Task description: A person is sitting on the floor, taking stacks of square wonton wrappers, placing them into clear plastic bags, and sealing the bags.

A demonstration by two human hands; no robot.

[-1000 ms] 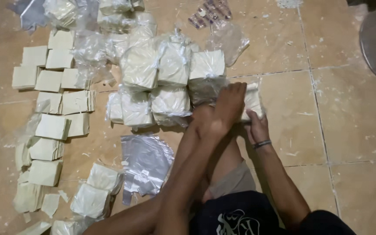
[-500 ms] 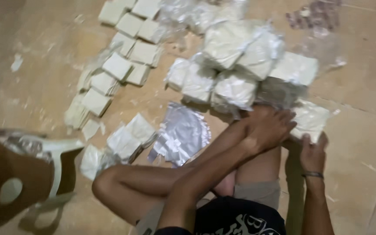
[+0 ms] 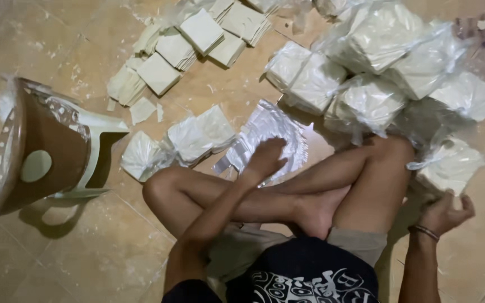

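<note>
On the floor, our left hand lay open on flimsy, slippery empty bags; our right hand gripped a soft filled packet underneath.

**Packed bags on the floor**

Clear plastic bags stuffed with pale squares cluster at upper right. One filled bag lies by the right knee. Flat empty clear bags sit centre; two smaller filled ones left of them.
</note>
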